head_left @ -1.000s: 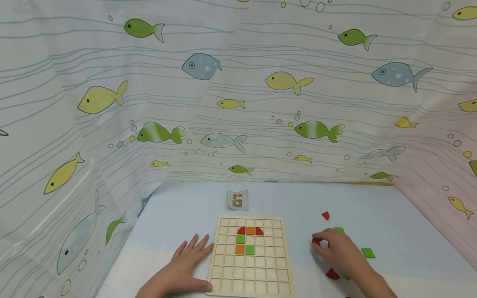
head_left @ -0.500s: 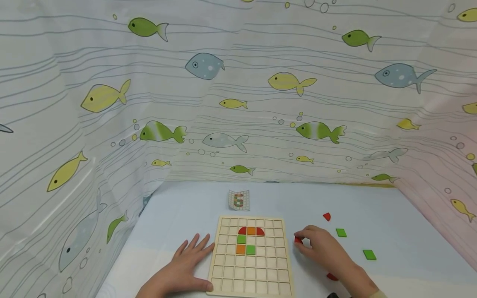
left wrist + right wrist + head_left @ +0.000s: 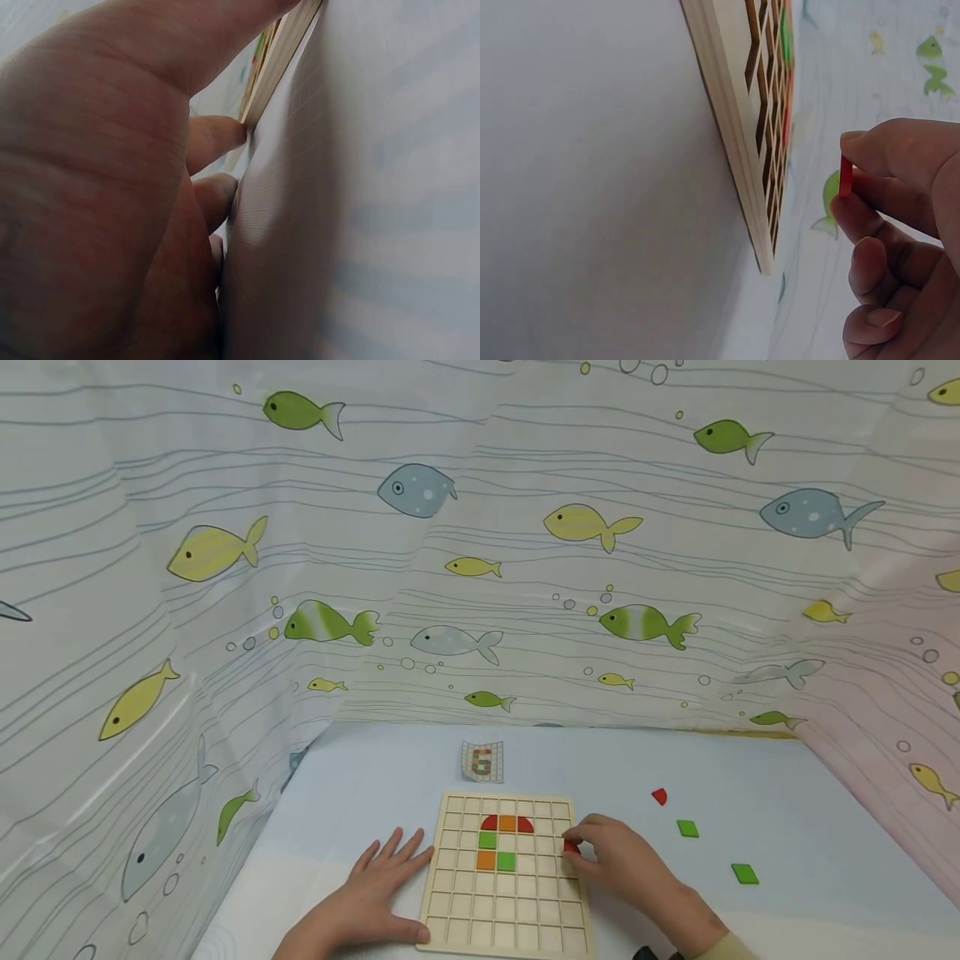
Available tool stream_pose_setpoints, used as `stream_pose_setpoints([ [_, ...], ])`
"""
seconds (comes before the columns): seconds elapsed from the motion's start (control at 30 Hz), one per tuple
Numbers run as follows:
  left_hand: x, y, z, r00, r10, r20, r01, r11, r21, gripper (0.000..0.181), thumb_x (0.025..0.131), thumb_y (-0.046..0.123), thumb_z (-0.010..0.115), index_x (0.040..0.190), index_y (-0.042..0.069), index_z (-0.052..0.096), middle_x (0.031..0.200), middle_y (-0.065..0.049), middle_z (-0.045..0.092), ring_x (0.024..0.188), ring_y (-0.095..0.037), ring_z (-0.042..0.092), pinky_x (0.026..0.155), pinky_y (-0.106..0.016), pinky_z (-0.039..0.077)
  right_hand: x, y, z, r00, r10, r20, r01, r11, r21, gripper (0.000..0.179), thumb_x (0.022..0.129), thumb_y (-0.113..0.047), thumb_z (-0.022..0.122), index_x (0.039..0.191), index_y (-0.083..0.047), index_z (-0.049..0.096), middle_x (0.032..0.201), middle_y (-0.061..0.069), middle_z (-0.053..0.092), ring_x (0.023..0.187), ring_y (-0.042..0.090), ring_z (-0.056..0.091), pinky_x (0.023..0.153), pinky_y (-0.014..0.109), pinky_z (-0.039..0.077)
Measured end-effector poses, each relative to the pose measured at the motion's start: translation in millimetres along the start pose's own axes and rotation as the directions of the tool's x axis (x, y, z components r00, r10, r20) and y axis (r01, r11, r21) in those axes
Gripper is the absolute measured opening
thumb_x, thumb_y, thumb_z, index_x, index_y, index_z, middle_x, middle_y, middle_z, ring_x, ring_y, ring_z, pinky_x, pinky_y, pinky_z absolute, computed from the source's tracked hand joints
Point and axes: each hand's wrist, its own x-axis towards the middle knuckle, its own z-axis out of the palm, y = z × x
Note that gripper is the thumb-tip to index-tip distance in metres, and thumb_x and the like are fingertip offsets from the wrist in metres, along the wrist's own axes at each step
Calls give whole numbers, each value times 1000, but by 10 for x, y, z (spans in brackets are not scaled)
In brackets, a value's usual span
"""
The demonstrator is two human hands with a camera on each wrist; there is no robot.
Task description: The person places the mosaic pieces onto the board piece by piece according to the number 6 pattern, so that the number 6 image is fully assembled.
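My right hand [image 3: 626, 864] pinches a red quarter-circle tile [image 3: 846, 176] between thumb and fingertips, over the right edge of the wooden grid board [image 3: 504, 910] in the head view. The right wrist view shows the tile held on edge, apart from the board. Fingers spread, my left hand [image 3: 371, 897] lies flat at the board's left side, its thumb on the near left corner. Set in the grid are two red quarter-circles, one [image 3: 489, 822] on each side of an orange square [image 3: 507, 823]. Below them sit a green square [image 3: 487, 840], another orange square [image 3: 486, 860] and a second green square [image 3: 506, 862].
Behind the board lies a small paper card [image 3: 482, 762] with a coloured grid pattern. To the right are a loose red quarter-circle [image 3: 660, 796] and two green squares, one nearer the back [image 3: 687, 828] and one farther right [image 3: 745, 873]. A fish-print curtain [image 3: 517, 602] surrounds the table.
Holding the red tile, my right hand has moved left from among the loose tiles to the board's right edge. The left hand stays where it was.
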Motion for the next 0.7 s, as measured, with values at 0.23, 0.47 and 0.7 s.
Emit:
stream_pose_setpoints([
  [0.23, 13, -6, 10, 1000, -2, 1, 2, 1000, 18, 107, 67, 76, 71, 152, 18, 42, 162, -9, 23, 148, -42, 6, 112, -67, 4, 85, -127, 75, 999, -25, 41, 25, 1000, 11, 21, 87, -24, 77, 105, -14, 76, 93, -14, 63, 86, 8, 59, 76, 30, 56],
  [0.47, 13, -17, 7, 1000, 8, 5, -8, 1000, 11, 105, 68, 73, 73, 152, 17, 42, 162, -9, 22, 148, -42, 6, 113, -66, 3, 165, -247, 161, 995, -50, 86, 48, 999, 24, 19, 90, -26, 73, 105, -13, 77, 94, -13, 64, 88, 8, 59, 77, 30, 55],
  [0.7, 7, -19, 7, 1000, 4, 3, -4, 1000, 6, 106, 68, 73, 73, 152, 17, 41, 162, -9, 22, 148, -42, 5, 113, -67, 3, 237, -334, 242, 988, -115, 104, 115, 993, 5, 16, 90, -24, 73, 103, -14, 77, 92, -12, 64, 85, 4, 57, 74, 26, 54],
])
